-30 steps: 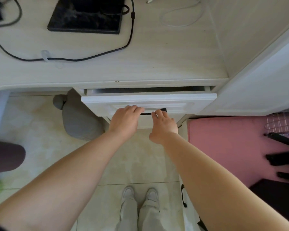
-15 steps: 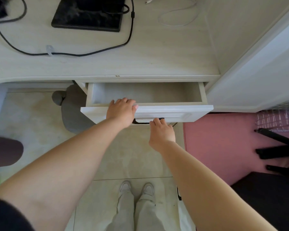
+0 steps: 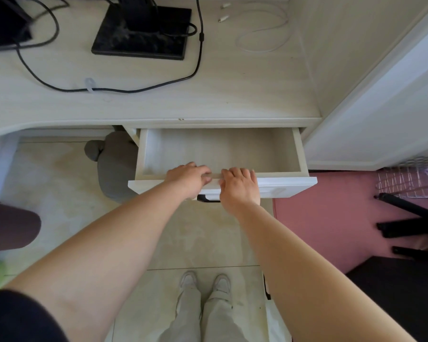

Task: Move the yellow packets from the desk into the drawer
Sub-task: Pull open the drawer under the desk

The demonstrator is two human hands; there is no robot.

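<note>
Left hand (image 3: 187, 177) and right hand (image 3: 239, 185), 2 in all, curl their fingers over the front edge of 1 open drawer (image 3: 220, 150) under the desk (image 3: 158, 104). On the desk: 1 black cable (image 3: 143, 89), 1 white cable (image 3: 262, 33); 0 packets visible.

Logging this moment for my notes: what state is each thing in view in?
drawer: pulled open, nothing visible inside
left hand: gripping the drawer's front edge
right hand: gripping the same edge
black handle: not held
white cable: loose on the desk, unplugged
yellow packets: none in view
</note>
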